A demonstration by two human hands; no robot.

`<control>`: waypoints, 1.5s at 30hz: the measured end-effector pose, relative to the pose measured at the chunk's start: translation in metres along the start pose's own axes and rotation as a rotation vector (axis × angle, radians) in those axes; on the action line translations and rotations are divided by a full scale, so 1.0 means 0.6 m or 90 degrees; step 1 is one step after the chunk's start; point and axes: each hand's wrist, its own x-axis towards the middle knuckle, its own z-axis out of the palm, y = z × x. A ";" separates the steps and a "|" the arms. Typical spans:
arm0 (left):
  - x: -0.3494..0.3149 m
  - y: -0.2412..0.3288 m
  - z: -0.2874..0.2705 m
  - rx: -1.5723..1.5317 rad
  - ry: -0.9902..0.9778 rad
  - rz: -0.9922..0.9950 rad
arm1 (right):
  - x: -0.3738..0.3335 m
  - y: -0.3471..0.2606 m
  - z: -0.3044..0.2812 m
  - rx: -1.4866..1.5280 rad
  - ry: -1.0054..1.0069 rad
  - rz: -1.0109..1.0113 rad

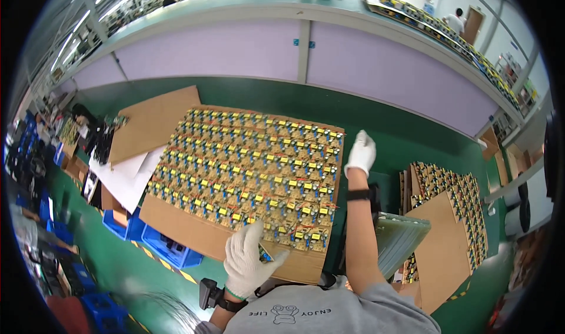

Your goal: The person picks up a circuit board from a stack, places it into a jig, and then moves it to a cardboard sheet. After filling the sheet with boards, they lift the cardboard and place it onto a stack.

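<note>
Both my hands wear white knit gloves. My left hand (pixel 250 260) is at the near edge of a large cardboard sheet (pixel 182 225). A small circuit board (pixel 265 254) with a blue part shows between its thumb and fingers, partly hidden by the glove. Rows of circuit boards (pixel 253 163) with yellow and blue components cover most of the sheet, some with red wires. Stretched forward, my right hand (pixel 361 151) is just past the sheet's right edge. Its fingers are curled together, and whatever they may hold is hidden.
Another stack of boards and cardboard (pixel 438 228) stands to the right, beside a greenish clear panel stack (pixel 400 240) near my right forearm. Blue bins (pixel 168 248) sit below the sheet's left side. Beyond runs a long workbench (pixel 235 16) with lilac panels.
</note>
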 end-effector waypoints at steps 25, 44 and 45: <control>0.053 -0.007 -0.002 -0.018 0.018 0.219 | -0.366 -0.155 -0.215 -0.179 -0.364 -0.232; 0.058 -0.502 -0.240 0.056 -0.082 -0.017 | -0.661 -0.203 0.105 -0.018 -0.735 0.041; 0.063 -0.520 -0.244 0.055 -0.087 -0.014 | -0.679 -0.208 0.126 -0.032 -0.767 0.006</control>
